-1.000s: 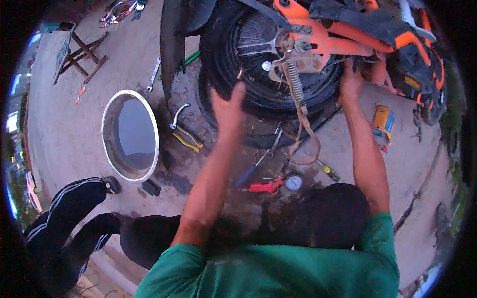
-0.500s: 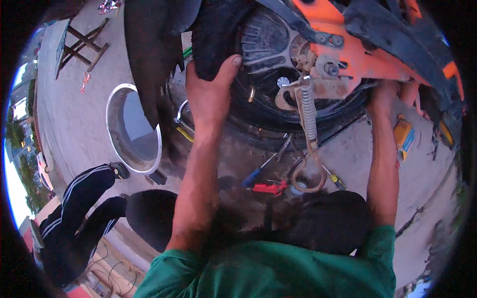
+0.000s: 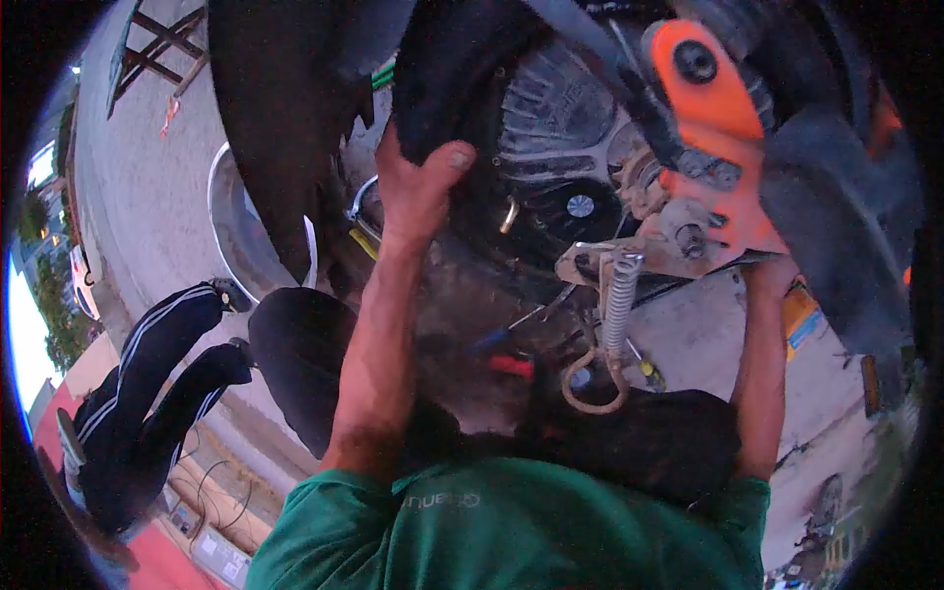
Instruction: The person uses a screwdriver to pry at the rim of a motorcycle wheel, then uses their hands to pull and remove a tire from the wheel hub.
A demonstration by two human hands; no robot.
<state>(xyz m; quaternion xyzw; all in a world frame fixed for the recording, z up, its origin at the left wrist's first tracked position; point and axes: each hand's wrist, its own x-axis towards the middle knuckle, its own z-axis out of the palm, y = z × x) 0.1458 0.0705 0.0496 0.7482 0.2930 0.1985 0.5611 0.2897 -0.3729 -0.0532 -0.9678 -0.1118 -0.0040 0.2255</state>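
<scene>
My left hand [image 3: 418, 187] grips the black tire [image 3: 433, 84] of a vehicle wheel, its thumb on the sidewall and its fingers out of sight around the tread. The wheel has a dusty dark hub [image 3: 560, 108] and a brass-coloured valve stem [image 3: 508, 215]. Beside the hub runs an orange metal arm [image 3: 723, 118]. A coil spring [image 3: 620, 295] with a rusty ring-shaped end [image 3: 595, 405] hangs below it. My right hand [image 3: 772, 277] reaches up under the orange arm at the wheel's right side. Its fingers are hidden there.
Between my knees lie a blue-handled screwdriver [image 3: 492, 339], a red tool [image 3: 511, 366] and a yellow-handled screwdriver [image 3: 650, 372]. A white-rimmed round container [image 3: 221, 231] stands at left, near a person's dark striped trousers [image 3: 162, 344]. A yellow and blue box [image 3: 801, 323] lies beyond my right wrist.
The wheel, spring and orange arm sit lower and further right in the picture, and the orange arm looks steeper. My left hand keeps its hold on the tire; my right hand is slightly lower.
</scene>
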